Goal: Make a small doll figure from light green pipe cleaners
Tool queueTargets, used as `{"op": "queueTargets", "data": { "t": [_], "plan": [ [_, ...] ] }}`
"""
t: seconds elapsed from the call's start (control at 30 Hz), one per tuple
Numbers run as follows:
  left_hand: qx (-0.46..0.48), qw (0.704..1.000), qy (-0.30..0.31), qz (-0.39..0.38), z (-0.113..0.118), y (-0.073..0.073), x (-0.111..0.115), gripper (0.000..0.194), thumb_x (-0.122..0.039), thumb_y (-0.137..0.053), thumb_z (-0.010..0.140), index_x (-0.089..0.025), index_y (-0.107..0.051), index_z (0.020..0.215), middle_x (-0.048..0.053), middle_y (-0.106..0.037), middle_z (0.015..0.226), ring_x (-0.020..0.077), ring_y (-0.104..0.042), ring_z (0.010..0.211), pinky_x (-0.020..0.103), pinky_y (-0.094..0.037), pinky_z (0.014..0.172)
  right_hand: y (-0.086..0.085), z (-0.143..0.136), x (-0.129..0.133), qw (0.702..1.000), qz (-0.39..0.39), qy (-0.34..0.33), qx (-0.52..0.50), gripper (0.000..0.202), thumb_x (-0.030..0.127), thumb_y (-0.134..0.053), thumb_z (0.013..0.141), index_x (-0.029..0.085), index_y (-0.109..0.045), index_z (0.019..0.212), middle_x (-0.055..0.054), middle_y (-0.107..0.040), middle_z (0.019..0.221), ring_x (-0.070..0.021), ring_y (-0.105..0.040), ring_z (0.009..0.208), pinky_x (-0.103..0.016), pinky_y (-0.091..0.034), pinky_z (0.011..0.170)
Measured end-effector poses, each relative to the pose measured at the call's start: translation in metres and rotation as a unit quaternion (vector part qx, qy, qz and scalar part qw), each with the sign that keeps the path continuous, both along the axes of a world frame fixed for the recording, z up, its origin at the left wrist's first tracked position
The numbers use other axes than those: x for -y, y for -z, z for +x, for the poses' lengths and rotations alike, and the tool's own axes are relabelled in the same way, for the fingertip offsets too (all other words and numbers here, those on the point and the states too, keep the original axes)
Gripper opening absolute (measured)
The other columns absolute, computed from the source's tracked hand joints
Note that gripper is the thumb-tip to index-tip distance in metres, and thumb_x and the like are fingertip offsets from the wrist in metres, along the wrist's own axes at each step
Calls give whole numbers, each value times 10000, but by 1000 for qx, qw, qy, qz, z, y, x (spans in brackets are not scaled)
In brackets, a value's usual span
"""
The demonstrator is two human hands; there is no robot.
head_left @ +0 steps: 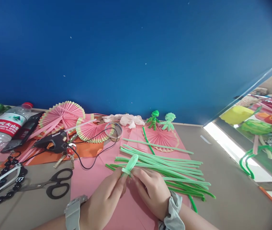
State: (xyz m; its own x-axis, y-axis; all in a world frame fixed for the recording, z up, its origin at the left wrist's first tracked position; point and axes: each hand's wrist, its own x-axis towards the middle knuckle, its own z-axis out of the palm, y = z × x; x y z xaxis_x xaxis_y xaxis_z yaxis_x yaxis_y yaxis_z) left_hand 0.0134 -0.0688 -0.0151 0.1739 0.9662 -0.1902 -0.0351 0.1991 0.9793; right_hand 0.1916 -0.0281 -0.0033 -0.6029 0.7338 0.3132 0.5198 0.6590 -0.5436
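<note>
Both hands meet low in the middle of the head view, over pink paper (88, 185). Between their fingertips a light green pipe cleaner (131, 163) stands up, bent into a narrow loop with a wrap at its base. My left hand (104, 195) pinches that base from the left, thumb and forefinger pressed together. My right hand (151, 188) closes on it from the right; its fingertips are partly hidden. Just behind and right of my hands lies a spread of straight green pipe cleaners (164, 164). Two small twisted green figures (154, 120) stand beyond them by the blue panel.
Left lie black scissors (58, 183), a black glue gun (54, 142), keys (71, 159), a beaded bracelet (18, 182) and a plastic bottle (6, 126). Pleated pink paper fans (63, 116) rest along the blue panel (136, 57), which rises behind the table. Colourful crafts (257, 126) show at right.
</note>
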Motion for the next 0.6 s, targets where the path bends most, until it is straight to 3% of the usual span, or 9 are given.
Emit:
{"op": "queueTargets", "data": {
  "t": [0.13, 0.23, 0.4, 0.6],
  "plan": [
    [-101, 991, 58, 71, 4, -13, -3, 283, -229, -466, 850, -280, -524, 1122, 2, -591, 945, 168, -490, 971, 212, -375, 824, 1, 0, 1, 999, 22, -9, 30, 139, 147, -351, 861, 200, -457, 934, -16, -578, 699, -130, -487, 588, -221, -356, 558],
    [-105, 990, 43, 84, 7, -14, -5, 219, -243, -447, 857, -268, -572, 1034, 8, -595, 921, 176, -502, 953, 226, -392, 797, 2, 0, 2, 998, 40, -21, 44, 126, 150, -362, 844, 201, -450, 919, -12, -562, 674, -131, -456, 555, -224, -333, 532],
    [-15, 1000, 6, 5, 7, -2, -5, 195, -311, -429, 856, -218, -597, 823, 14, -547, 728, 164, -502, 728, 228, -397, 596, 1, -2, 2, 998, 45, -14, 36, 106, 151, -354, 857, 204, -429, 911, -5, -556, 663, -127, -449, 543, -226, -332, 531],
    [95, 990, 18, -99, 2, 0, -6, 266, -420, -462, 829, -187, -482, 701, -33, -350, 618, 94, -334, 562, 195, -302, 493, 0, -6, 4, 998, 45, -47, 12, 88, 149, -341, 865, 199, -412, 849, -12, -548, 667, -129, -455, 561, -231, -354, 546]
  ]
}}
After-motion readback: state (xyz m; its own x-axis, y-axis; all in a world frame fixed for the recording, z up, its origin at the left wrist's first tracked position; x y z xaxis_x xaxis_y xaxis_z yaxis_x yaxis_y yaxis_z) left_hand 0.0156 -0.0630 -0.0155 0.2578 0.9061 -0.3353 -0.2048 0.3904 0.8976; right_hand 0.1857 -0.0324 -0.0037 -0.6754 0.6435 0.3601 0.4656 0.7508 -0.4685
